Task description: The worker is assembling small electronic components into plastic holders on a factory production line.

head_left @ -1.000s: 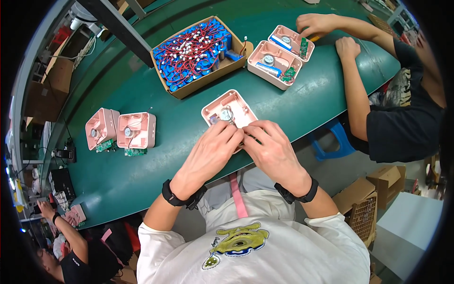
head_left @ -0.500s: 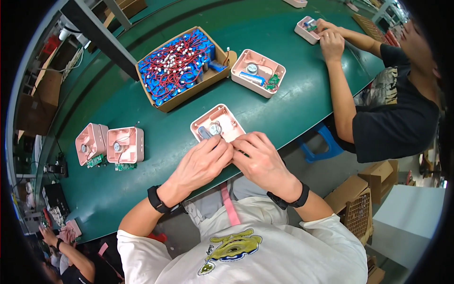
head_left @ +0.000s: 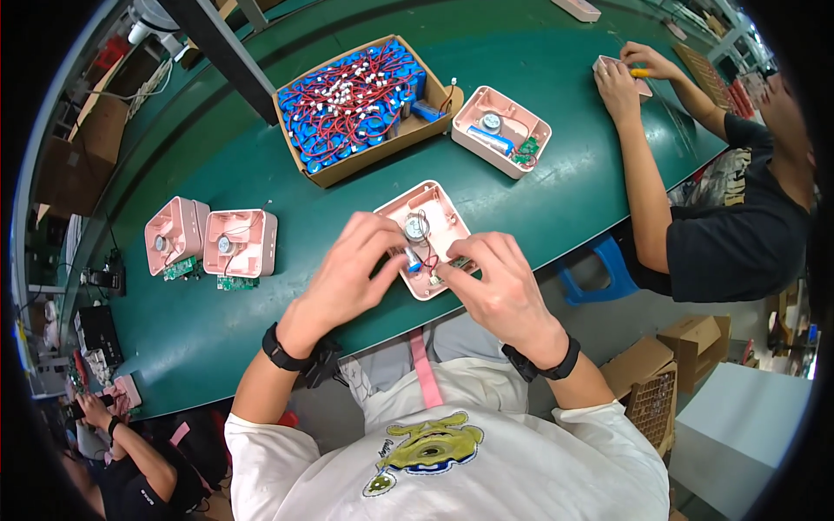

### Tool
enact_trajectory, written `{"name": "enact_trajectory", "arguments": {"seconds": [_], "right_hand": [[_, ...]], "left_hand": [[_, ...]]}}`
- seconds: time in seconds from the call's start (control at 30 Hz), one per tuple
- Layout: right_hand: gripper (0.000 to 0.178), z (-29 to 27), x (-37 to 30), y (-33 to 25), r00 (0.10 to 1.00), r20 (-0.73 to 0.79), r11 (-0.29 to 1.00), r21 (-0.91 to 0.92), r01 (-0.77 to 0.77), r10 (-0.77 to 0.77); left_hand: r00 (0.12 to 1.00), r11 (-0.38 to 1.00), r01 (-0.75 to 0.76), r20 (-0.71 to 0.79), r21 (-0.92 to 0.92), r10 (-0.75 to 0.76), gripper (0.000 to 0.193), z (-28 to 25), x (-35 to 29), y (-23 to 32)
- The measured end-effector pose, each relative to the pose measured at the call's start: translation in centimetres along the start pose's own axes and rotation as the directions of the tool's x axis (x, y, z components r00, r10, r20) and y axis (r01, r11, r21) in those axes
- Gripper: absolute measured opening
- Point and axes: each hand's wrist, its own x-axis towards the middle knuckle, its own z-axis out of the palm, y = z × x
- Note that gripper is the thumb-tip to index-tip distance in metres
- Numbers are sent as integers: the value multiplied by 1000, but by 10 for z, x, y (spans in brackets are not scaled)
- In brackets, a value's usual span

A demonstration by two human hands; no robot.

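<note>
A pink plastic housing (head_left: 445, 217) lies open in front of me on the green table. Inside it is a round silver speaker (head_left: 416, 227) with a dark wire looped over it. My left hand (head_left: 352, 265) reaches over the housing's left wall, thumb and fingers closed about the end of a blue cylindrical battery (head_left: 413, 261). Red and black wires run from the battery toward my right hand (head_left: 495, 282). That hand's thumb and fingers pinch at a small green circuit board (head_left: 461, 261) by the right wall; the fingers partly cover it.
Beyond the housing stands a cardboard box (head_left: 365, 161) of blue batteries with red wires. Another pink housing (head_left: 504, 165) with parts inside is right of it. Two pink housings (head_left: 261, 252) with boards hanging out sit left. At right a co-worker's hands (head_left: 621, 87) work on another housing.
My hands have moved apart, uncovering the housing's near part. The battery now lies lower in the housing, with its red wires visible. The co-worker at right now holds a yellow-handled tool.
</note>
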Motion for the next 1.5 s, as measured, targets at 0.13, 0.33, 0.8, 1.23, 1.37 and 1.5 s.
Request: {"name": "enact_trajectory", "arguments": {"seconds": [0.13, 0.33, 0.8, 1.23, 1.37, 1.5], "right_hand": [[20, -6, 1, 0, 991, 134, 999, 35, 1, -6], [21, -7, -1, -2, 980, 198, 998, 57, 17, -28], [26, -17, -10, -9, 976, 220, 993, -114, 24, 1], [21, -20, -3, -9, 964, 256, 982, -151, 113, -71], [21, -19, -2, -10, 959, 273, 976, -171, 131, -81], [22, -19, -6, -11, 960, 271, 977, -176, 120, -69]], "left_hand": [[996, 1000, 8, 87, 20, -10, 17, -10, -4, -2], [988, 995, 10, 155, 102, -26, 24, -7, -5, 11], [957, 983, 62, 269, 175, -109, 22, -2, 10, 36], [996, 997, 65, 66, -38, -63, 16, 12, 3, 15], [999, 1000, 9, 39, 7, -10, 13, 15, -6, 17], [999, 999, -32, 5, -10, 32, 16, 20, -2, 12]]}}
